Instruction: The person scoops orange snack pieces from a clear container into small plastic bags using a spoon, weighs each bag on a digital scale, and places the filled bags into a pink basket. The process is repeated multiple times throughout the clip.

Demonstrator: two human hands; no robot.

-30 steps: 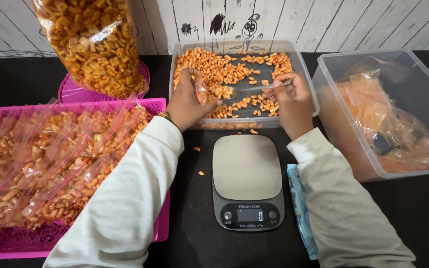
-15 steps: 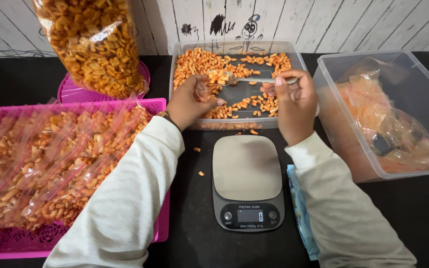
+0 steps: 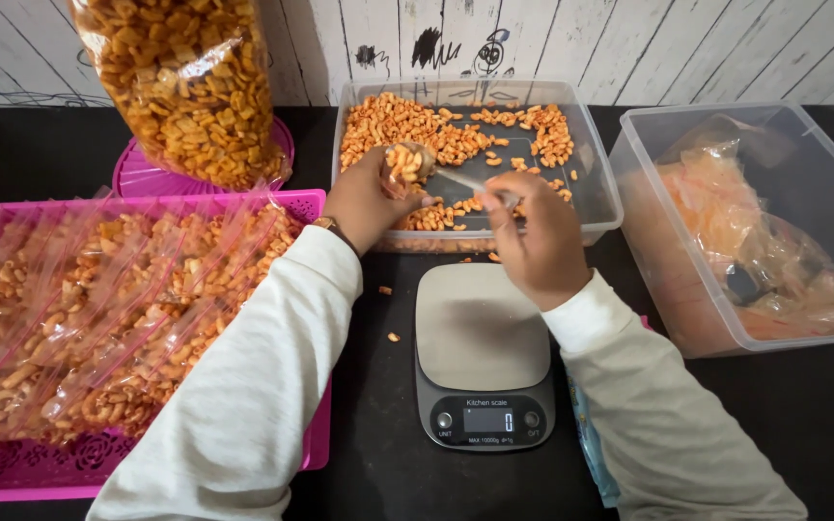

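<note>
Head view: right hand (image 3: 536, 243) holds spoon (image 3: 456, 179) of snacks (image 3: 403, 161).

A grey digital kitchen scale (image 3: 483, 352) sits at the near middle of the black bench (image 3: 41, 154). Directly behind it stands a clear plastic tub (image 3: 598, 193) with orange curled snack pieces (image 3: 398, 121) spread inside, mostly toward its back and left. Both hands reach into this tub from the near side: the left hand (image 3: 371, 201) at the left, the right hand (image 3: 533, 236) beside it. To the right of the tub stands a larger clear plastic bin (image 3: 707, 318) holding crumpled thin plastic bags (image 3: 726, 212). Left of the scale lies a pink perforated plastic tray (image 3: 291, 205) filled with small sealed packets of snacks (image 3: 98, 309). Behind that tray, a big clear sack of snacks (image 3: 190, 82) stands in a round pink basket (image 3: 142, 178). A few loose pieces (image 3: 393, 337) lie on the bench between tray and scale.
</note>
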